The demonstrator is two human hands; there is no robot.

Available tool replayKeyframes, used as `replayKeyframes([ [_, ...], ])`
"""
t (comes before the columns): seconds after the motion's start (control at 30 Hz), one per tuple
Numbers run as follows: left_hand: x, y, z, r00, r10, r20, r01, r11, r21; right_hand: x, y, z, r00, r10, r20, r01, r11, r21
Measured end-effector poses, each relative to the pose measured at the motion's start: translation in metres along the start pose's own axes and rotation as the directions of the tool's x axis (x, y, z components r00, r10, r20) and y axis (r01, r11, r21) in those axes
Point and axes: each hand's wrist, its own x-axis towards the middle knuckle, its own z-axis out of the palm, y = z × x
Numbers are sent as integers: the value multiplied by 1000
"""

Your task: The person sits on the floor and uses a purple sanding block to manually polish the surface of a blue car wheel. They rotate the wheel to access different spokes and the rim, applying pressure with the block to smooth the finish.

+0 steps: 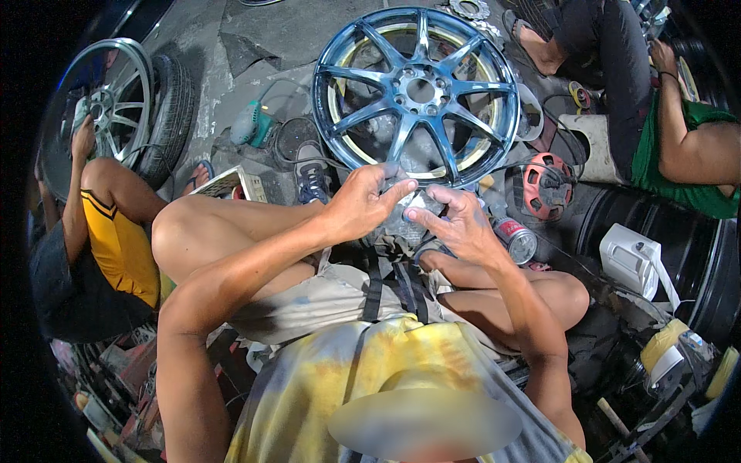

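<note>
My left hand (364, 202) and my right hand (461, 225) are close together above my lap, thumbs pointing toward each other. Fingers of both are bent in around a small, pale grey-white piece (417, 202), whose kind I cannot make out. Just beyond them a blue multi-spoke car wheel rim (467, 87) lies face up, with bare metal showing along its spokes. My fingertips overlap its near edge in the picture, and I cannot tell whether they touch it.
A teal power tool (252, 125) with a cord lies left of the rim. Right are a red cord reel (547, 185), a clear container (515, 239) and a white jug (630, 260). Co-workers sit both sides, the left one by a silver wheel (133, 117) and a tyre (171, 116).
</note>
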Motion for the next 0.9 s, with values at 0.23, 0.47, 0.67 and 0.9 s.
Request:
replayKeyframes([
  [0.23,18,-23,-43,958,-166,-233,180,983,39,-12,7,-30,950,136,-280,-30,936,352],
  [0.47,14,13,-25,982,-190,-15,189,981,-32,-5,25,-19,996,21,82,-17,999,-50],
  [0.67,14,3,-26,955,-288,66,292,884,-366,-15,59,-34,998,-56,-37,30,868,-496],
  [0.9,6,-4,-20,915,-360,183,403,779,-480,2,36,-16,995,101,-6,-101,994,45],
])
